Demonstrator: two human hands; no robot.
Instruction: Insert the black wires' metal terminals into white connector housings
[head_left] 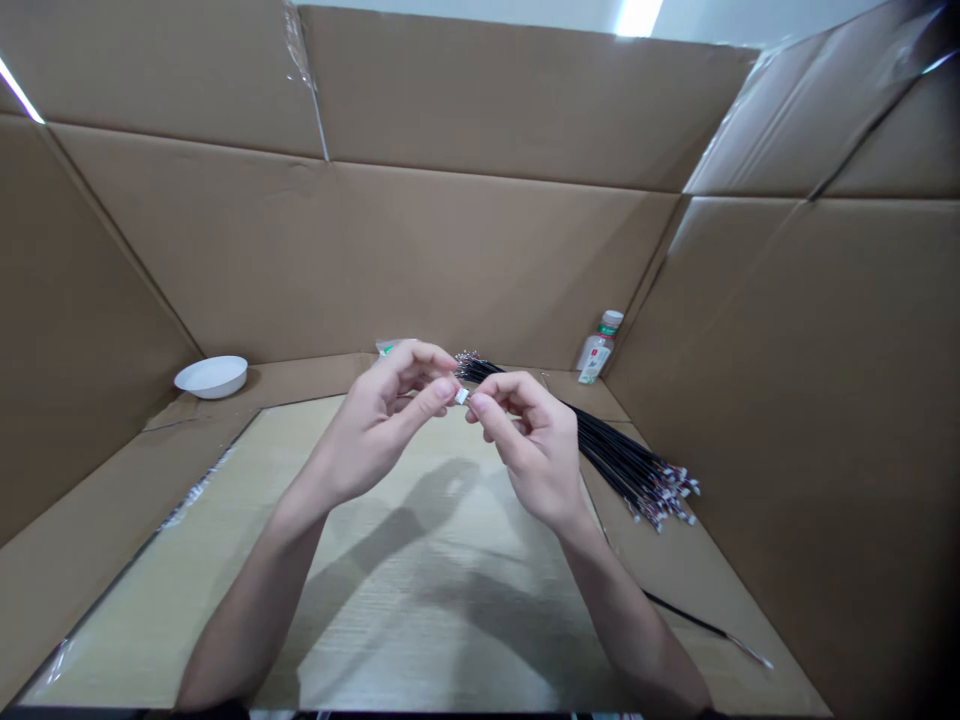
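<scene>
Over the middle of the board, my two hands meet fingertip to fingertip. A small white plug connector (462, 396) shows between them. My left hand (382, 425) is closed in a pinch of thumb and forefinger at the connector's left side. On the other side, my right hand (534, 440) pinches just at the connector's right end; what lies between those fingertips is too small to make out. Behind and to the right of my right hand lies a bundle of black cables (619, 450) with white connectors and coloured wires at its near end.
Cardboard walls (495, 265) enclose the pale board (300, 560). A white bowl (211, 377) stands at the back left, a plastic bottle (598, 348) at the back right. One black cable (686, 613) emerges beside my right forearm. A plastic bag (387, 346) is partly hidden behind my left hand.
</scene>
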